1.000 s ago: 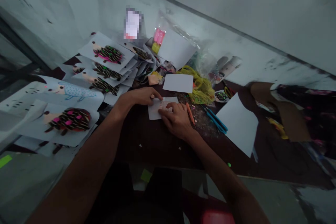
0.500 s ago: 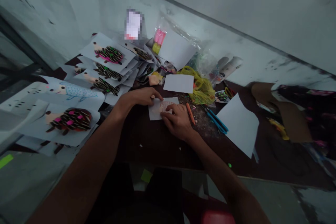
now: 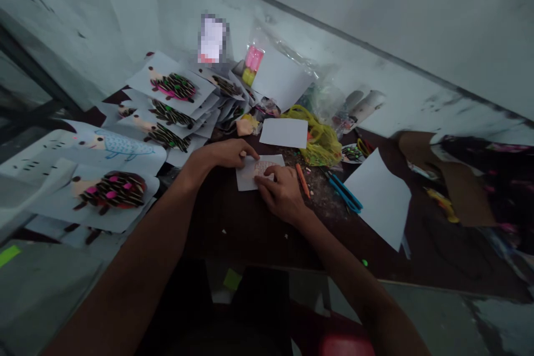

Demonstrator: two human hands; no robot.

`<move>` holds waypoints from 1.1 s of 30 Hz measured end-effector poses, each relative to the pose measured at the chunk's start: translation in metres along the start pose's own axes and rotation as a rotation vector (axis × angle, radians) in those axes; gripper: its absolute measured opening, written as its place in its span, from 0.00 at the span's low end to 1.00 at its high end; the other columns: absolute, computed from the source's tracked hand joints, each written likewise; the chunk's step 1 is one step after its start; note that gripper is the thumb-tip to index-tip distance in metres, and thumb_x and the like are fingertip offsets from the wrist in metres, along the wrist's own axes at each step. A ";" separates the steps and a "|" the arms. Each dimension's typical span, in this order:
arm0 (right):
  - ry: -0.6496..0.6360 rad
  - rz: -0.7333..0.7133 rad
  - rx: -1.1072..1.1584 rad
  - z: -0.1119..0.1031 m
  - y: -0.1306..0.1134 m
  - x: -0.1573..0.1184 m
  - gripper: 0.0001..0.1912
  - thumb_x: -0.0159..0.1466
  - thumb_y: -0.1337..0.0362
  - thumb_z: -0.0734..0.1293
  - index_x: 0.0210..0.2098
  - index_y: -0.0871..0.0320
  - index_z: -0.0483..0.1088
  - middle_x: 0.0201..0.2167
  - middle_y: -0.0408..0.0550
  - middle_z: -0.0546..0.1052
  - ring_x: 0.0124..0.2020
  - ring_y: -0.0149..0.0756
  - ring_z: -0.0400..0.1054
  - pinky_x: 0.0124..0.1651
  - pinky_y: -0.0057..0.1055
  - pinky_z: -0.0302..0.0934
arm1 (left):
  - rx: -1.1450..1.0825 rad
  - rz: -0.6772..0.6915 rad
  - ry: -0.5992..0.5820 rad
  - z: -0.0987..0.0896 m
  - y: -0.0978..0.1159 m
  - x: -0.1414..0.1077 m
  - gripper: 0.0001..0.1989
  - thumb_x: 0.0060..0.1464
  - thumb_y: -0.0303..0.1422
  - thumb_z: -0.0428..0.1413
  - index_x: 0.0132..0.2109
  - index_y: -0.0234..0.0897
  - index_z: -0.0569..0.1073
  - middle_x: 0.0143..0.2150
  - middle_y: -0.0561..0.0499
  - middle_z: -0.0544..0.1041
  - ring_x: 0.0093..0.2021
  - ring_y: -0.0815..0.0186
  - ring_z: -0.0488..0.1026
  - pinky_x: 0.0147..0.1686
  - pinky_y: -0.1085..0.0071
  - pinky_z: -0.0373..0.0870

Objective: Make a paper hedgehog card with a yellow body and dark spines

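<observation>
Card (image 3: 246, 181), white, with a pale patterned shape (image 3: 262, 167); flat on the dark tabletop (image 3: 250, 239), in front of the person, likely for firm backing under the fingers; left hand (image 3: 227, 154), bent at the knuckles, index fingertip at the card's far left corner, seemingly to keep it from sliding; right hand (image 3: 283, 192), fingers curled narrow over the shape and the card's right part, apparently for close finger work; whether either pinches a small piece, cannot tell.

Orange stick (image 3: 303, 181), just beside the right hand, presumably for short reach; blue scissors (image 3: 345, 193), farther right, handles angled toward the person, which suits an easy pick-up; large sheet (image 3: 381, 200), beside the scissors; peach lump (image 3: 245, 127), beyond the left hand; hedgehog pictures (image 3: 173, 86), piled at left, probably stacked to save room.
</observation>
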State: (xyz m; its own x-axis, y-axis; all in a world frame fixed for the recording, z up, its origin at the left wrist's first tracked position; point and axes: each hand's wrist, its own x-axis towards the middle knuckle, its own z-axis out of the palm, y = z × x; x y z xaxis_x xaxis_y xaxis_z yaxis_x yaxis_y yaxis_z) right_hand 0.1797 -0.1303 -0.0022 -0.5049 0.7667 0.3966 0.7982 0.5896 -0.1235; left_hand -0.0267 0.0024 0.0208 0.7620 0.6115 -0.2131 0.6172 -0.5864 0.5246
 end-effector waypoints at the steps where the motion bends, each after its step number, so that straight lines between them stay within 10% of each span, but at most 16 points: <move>1: 0.021 0.019 -0.015 0.000 0.001 0.000 0.13 0.73 0.62 0.61 0.48 0.55 0.77 0.44 0.52 0.74 0.43 0.40 0.64 0.48 0.41 0.54 | -0.004 0.002 0.001 0.000 0.001 0.000 0.33 0.46 0.21 0.54 0.61 0.40 0.77 0.54 0.50 0.82 0.46 0.63 0.78 0.46 0.76 0.71; 33: -0.068 -0.027 0.012 -0.002 -0.004 0.002 0.14 0.73 0.61 0.61 0.50 0.55 0.77 0.47 0.54 0.73 0.49 0.43 0.66 0.54 0.44 0.51 | -0.009 0.002 0.000 0.001 -0.001 0.000 0.33 0.46 0.21 0.54 0.60 0.39 0.77 0.56 0.48 0.81 0.50 0.63 0.77 0.50 0.74 0.70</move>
State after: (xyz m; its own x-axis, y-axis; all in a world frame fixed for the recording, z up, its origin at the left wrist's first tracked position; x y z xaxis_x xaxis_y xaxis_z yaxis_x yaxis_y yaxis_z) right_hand 0.1766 -0.1319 0.0011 -0.5474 0.7659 0.3374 0.7803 0.6128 -0.1250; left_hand -0.0273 0.0029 0.0191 0.7634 0.6103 -0.2116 0.6136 -0.5829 0.5326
